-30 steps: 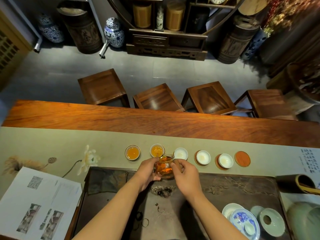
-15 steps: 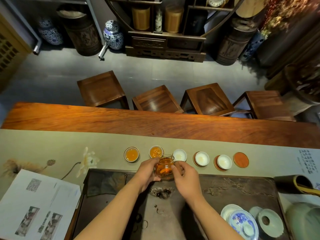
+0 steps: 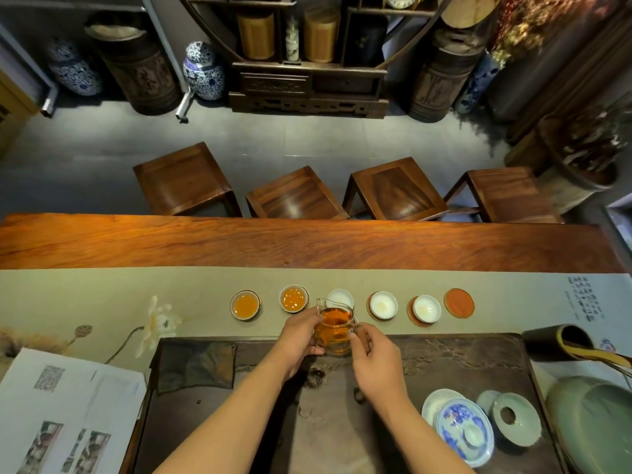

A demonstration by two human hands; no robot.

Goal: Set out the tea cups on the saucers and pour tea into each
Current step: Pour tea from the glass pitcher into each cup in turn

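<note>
Pitcher [image 3: 333,331] of amber tea sits between both hands above the tray's [image 3: 444,350] far edge, just before the third cup [image 3: 340,297]. Left hand [image 3: 297,336] wraps its side; right hand [image 3: 376,357] pinches the handle. Two cups [image 3: 244,304] hold tea; two [image 3: 383,305] are empty; one saucer [image 3: 459,302] is bare.

wooden table [image 3: 307,244] | beige runner [image 3: 102,295] on it | dark tea tray [image 3: 444,357], papers [image 3: 68,405], possibly printed
</note>
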